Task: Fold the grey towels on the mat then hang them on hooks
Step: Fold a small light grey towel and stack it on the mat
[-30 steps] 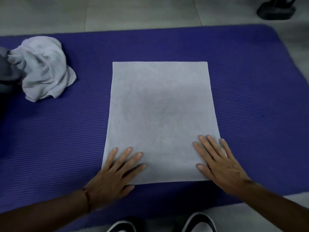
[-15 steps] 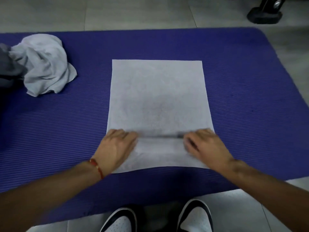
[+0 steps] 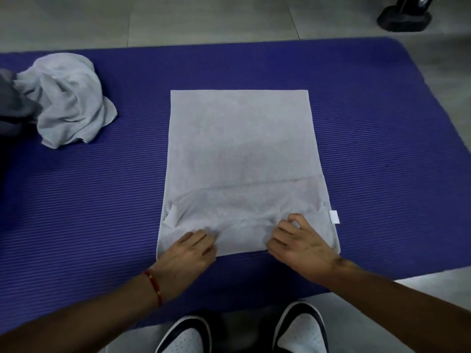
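Note:
A light grey towel (image 3: 240, 149) lies flat in the middle of the purple mat (image 3: 382, 149). Its near part is bunched and doubled over, with a crease across it and a white tag (image 3: 334, 216) showing at the right edge. My left hand (image 3: 187, 250) pinches the cloth near the front left. My right hand (image 3: 298, 244) pinches the cloth near the front right, fingers curled into the folds. A second grey towel (image 3: 67, 100) sits crumpled in a heap at the mat's far left.
Darker grey cloth (image 3: 12, 103) lies beside the crumpled towel at the left edge. A black stand base (image 3: 404, 17) sits on the tiled floor at the top right. My two shoes (image 3: 239, 332) stand just off the mat's near edge.
My hands went from lying flat on the towel's near corners to gripping the cloth. The near edge has been lifted and doubled over, so that end now looks wrinkled.

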A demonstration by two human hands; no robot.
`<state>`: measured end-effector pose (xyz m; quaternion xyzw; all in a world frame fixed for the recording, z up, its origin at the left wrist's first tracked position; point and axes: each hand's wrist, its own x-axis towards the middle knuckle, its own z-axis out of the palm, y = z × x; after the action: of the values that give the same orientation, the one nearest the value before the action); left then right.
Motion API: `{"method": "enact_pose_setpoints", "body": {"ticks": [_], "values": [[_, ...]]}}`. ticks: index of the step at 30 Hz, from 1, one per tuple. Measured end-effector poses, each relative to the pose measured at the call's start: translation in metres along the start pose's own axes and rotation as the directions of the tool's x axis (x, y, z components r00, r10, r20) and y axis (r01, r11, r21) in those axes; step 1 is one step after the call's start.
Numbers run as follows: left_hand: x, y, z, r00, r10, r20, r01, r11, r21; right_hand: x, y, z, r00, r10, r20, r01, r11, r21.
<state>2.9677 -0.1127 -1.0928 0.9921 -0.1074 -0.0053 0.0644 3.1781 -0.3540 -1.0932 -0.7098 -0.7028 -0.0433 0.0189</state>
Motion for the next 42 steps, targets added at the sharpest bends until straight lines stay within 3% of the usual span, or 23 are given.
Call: {"method": "enact_pose_setpoints", "body": {"ticks": [6,10,15,17,20,21,23,25,26,28,29,31,33,37,39,42], "values": [[0.005,0.002,-0.006,0.998,0.019,-0.068,-0.018,1.000,0.019,0.006,-0.007,0.003,0.997,0.009,-0.072,-0.004,0.998,0.059],[-0.009,-0.002,-0.003,0.990,0.140,-0.002,-0.139,0.985,0.101,-0.009,-0.003,-0.002,0.998,-0.054,0.013,0.052,0.992,0.112],[-0.011,-0.009,-0.012,0.987,0.156,0.035,-0.158,0.985,0.064,-0.032,0.009,-0.014,0.994,0.008,0.110,-0.028,0.983,0.184],[-0.006,-0.014,-0.021,0.994,0.103,-0.019,-0.101,0.990,0.095,-0.035,0.019,-0.024,0.998,0.039,0.046,-0.046,0.988,0.148],[0.011,-0.035,-0.037,0.967,-0.228,-0.117,0.242,0.962,0.123,-0.019,0.052,-0.034,0.959,0.280,-0.032,-0.276,0.957,0.090],[0.016,-0.043,-0.040,0.930,-0.352,-0.111,0.362,0.927,0.095,-0.010,0.064,-0.036,0.905,0.426,-0.023,-0.422,0.902,0.088],[0.022,-0.055,-0.043,0.844,-0.537,-0.002,0.535,0.841,-0.077,0.003,0.083,-0.033,0.721,0.687,0.093,-0.693,0.709,0.130],[0.024,-0.063,-0.047,0.751,-0.634,0.185,0.658,0.689,-0.304,0.007,0.096,-0.029,0.523,0.788,0.325,-0.846,0.432,0.312],[0.024,-0.068,-0.049,0.711,-0.656,0.254,0.699,0.618,-0.360,0.007,0.100,-0.029,0.463,0.771,0.437,-0.855,0.258,0.450],[0.017,-0.074,-0.053,0.708,-0.640,0.299,0.701,0.585,-0.407,-0.001,0.101,-0.035,0.443,0.691,0.571,-0.792,0.003,0.611],[0.011,-0.074,-0.057,0.761,-0.595,0.260,0.642,0.630,-0.437,-0.007,0.099,-0.040,0.460,0.655,0.599,-0.781,-0.022,0.624],[-0.007,-0.073,-0.062,0.897,-0.412,0.161,0.435,0.758,-0.486,-0.026,0.096,-0.045,0.519,0.593,0.616,-0.770,0.011,0.638],[-0.029,-0.071,-0.058,0.965,-0.236,0.113,0.261,0.845,-0.467,-0.047,0.095,-0.047,0.617,0.532,0.580,-0.747,0.162,0.645],[-0.056,-0.067,-0.037,0.994,-0.058,0.093,0.083,0.953,-0.291,-0.082,0.086,-0.037,0.822,0.414,0.392,-0.567,0.668,0.482],[-0.059,-0.061,-0.031,0.991,-0.017,0.129,0.041,0.980,-0.193,-0.090,0.079,-0.033,0.896,0.325,0.304,-0.427,0.819,0.383],[-0.056,-0.051,-0.029,0.987,-0.011,0.159,0.020,0.998,-0.056,-0.097,0.073,-0.031,0.919,0.250,0.304,-0.319,0.926,0.200]]}}
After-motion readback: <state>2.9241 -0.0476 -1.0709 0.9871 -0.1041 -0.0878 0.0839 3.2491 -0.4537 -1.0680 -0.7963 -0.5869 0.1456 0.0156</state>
